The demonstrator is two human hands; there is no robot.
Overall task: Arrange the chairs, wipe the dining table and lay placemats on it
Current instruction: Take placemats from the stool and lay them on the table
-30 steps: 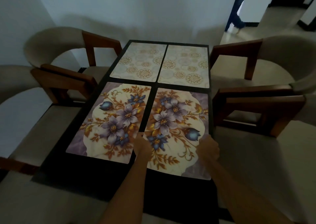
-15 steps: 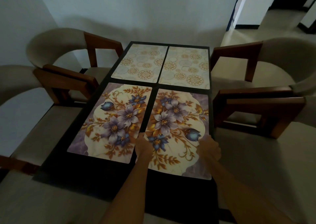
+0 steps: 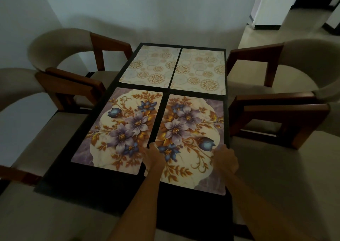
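Placemat (image 3: pixel 185 139) — both hands' grip on its near edges; dim light hides fingertips.

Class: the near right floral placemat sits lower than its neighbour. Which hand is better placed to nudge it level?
Probably both together: the left hand lies on the near right floral placemat's left edge, the right hand on its right edge.

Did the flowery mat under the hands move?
Cannot tell: the near-right purple-flowered placemat sits about the same against the black table's right edge; the camera itself shifted.
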